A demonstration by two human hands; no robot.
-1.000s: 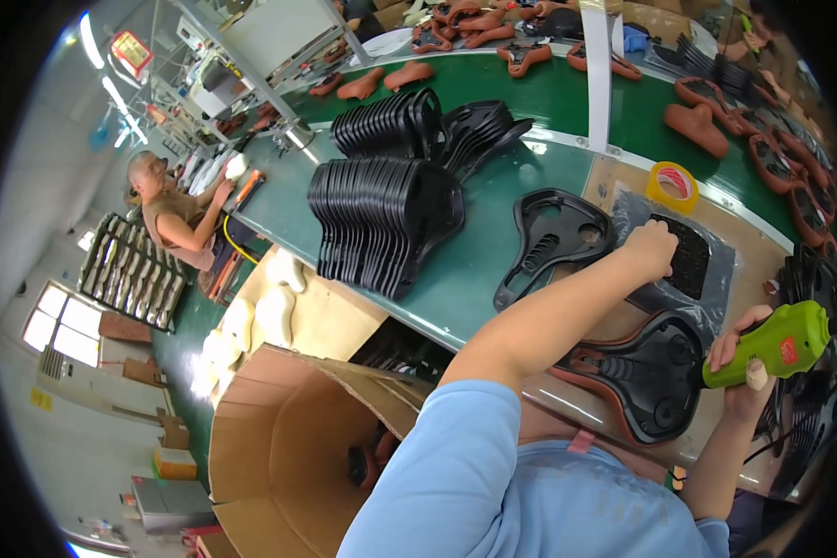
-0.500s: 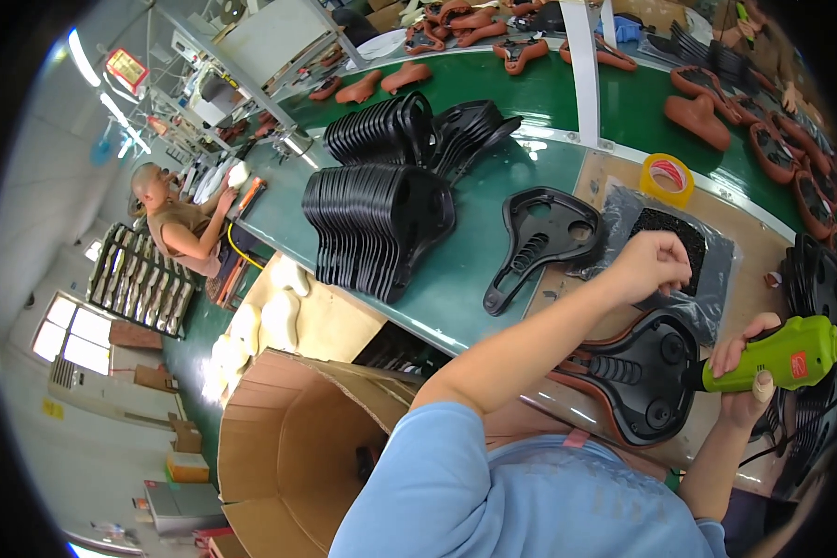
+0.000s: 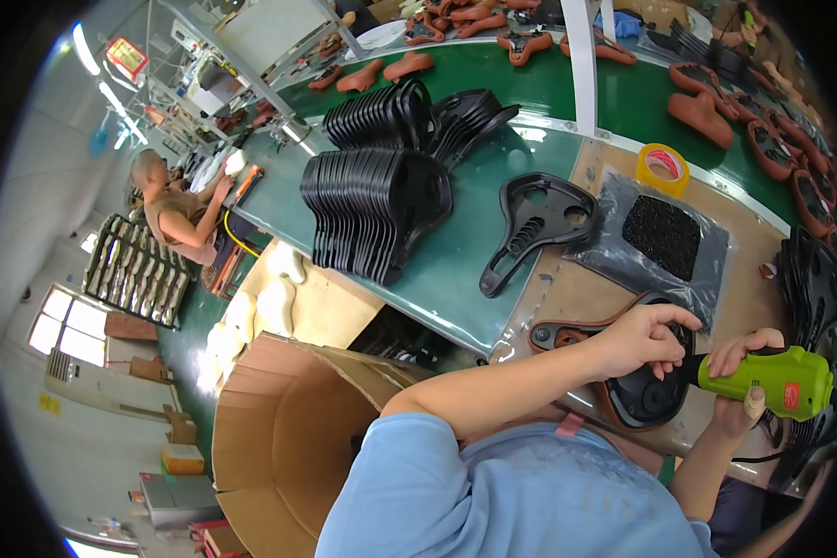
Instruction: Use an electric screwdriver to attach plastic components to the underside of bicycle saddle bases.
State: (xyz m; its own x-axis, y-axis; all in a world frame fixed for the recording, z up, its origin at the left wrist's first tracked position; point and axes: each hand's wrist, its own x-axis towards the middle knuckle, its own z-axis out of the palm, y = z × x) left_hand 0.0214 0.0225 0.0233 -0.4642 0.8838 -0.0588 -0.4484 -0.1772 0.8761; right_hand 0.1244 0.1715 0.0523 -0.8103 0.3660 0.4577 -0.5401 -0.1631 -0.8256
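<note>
green power driver [image 3: 772, 377] is gripped by the right hand [image 3: 744, 353], fingers wrapped round it, nose at the saddle's wide end. brown-and-black bike saddle [image 3: 649, 394] is laid underside up at the near edge of the bench [image 3: 558, 293]. left hand [image 3: 637, 342] is held over the saddle, fingers bent; can't be told if anything is pinched. tape roll [image 3: 649, 179] is set toward the bench's far edge, just beside a plastic bag [image 3: 707, 288] topped with small black parts [image 3: 662, 237].

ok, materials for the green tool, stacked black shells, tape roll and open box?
Green tool: probably molded plastic, satin; smooth rounded casing.
Stacked black shells: likely plastic, semi-gloss; soft highlights, matching molded shapes.
Tape roll: probably plastic film, glossy; looks translucent yellow.
Open box: cardboard, matte; brown folded panels.
</note>
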